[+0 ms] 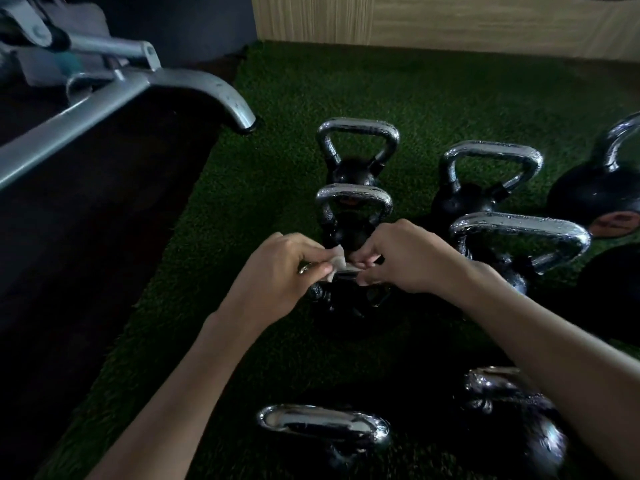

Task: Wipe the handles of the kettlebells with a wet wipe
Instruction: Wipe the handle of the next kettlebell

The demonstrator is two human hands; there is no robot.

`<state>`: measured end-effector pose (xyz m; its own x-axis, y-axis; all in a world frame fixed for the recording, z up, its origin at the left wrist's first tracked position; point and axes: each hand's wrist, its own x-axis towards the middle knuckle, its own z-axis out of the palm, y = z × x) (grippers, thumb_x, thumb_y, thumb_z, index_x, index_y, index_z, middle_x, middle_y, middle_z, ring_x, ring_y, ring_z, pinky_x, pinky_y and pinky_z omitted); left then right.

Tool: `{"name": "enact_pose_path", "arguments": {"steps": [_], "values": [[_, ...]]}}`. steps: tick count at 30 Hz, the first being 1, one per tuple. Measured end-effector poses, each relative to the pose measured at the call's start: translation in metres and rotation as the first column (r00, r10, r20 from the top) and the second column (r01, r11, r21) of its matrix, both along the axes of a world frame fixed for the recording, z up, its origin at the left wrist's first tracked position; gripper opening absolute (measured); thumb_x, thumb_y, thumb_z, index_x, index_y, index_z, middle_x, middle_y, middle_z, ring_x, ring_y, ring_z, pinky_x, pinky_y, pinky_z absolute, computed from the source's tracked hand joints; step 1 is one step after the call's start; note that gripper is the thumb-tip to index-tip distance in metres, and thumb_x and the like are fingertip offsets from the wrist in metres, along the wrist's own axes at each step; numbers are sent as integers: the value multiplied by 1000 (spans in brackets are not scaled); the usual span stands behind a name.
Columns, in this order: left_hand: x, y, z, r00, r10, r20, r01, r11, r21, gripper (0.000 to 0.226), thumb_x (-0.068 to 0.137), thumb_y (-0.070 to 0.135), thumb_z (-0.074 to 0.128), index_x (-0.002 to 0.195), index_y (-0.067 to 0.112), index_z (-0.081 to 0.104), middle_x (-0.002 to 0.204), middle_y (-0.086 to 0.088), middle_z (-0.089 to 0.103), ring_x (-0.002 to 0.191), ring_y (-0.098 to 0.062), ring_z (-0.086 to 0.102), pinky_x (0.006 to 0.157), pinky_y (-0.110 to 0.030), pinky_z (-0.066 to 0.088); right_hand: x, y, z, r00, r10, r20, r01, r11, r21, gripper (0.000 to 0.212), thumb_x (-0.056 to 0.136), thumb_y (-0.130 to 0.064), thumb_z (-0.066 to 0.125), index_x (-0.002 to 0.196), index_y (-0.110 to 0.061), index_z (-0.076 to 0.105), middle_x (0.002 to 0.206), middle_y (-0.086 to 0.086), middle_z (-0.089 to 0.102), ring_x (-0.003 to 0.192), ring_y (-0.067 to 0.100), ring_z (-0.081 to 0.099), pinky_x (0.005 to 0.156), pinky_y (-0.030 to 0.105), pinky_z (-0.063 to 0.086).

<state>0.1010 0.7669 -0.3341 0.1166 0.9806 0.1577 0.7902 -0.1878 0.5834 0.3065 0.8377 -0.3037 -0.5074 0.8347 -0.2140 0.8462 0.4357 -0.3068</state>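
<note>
My left hand [277, 271] and right hand [408, 261] pinched the white wet wipe [337, 262] against the chrome kettlebell handle [304, 269] lying crosswise between them.

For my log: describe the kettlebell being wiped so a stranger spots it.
On the green turf, find the column beside the grey bench frame. Third kettlebell from the wooden wall: the only one with left hand, right hand and white wipe on its handle.

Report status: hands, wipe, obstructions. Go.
Left hand and right hand both pinching wet wipe. Wipe over handle of kettlebell beneath them. Neighbouring kettlebell close behind, nothing blocking.
</note>
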Motion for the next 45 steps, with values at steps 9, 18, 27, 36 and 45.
{"name": "enact_pose_path", "arguments": {"steps": [9,18,27,36,45], "values": [[-1,21,0,964,-87,-252,109,991,74,30,88,61,62,116,55,69,118,33,66,110,1,48,97,-37,43,37,12,-11,998,63,-4,-63,998,33,26,85,-45,78,108,-33,76,105,-21,75,106,2,66,84,32,54],[7,32,-17,956,-4,-295,78,968,239,30,91,64,52,114,55,70,112,35,67,108,-6,46,90,-32,15,70,10,-25,1000,0,-31,3,995,96,28,90,-46,72,118,-44,72,113,-26,72,95,1,59,74,28,44],[38,19,-59,997,-11,82,-3,986,165,27,89,60,58,113,53,68,107,35,68,105,3,54,98,-34,26,114,-1,-33,997,-53,63,53,999,0,39,89,-46,74,127,-41,69,129,-16,69,90,-2,55,63,18,39],[18,16,-91,974,33,224,-52,995,81,28,87,53,69,112,40,74,102,33,70,99,-1,61,86,-32,54,96,-3,-28,1000,0,27,1,999,-38,20,93,-45,70,110,-37,75,94,-28,68,91,5,63,70,29,49],[-7,18,-103,848,317,426,-285,949,-138,32,91,32,75,119,16,75,117,9,73,95,26,58,85,2,42,0,-9,-21,983,-164,-84,166,986,12,28,80,-53,76,92,-28,75,89,-7,71,85,17,68,77,36,59]]}}
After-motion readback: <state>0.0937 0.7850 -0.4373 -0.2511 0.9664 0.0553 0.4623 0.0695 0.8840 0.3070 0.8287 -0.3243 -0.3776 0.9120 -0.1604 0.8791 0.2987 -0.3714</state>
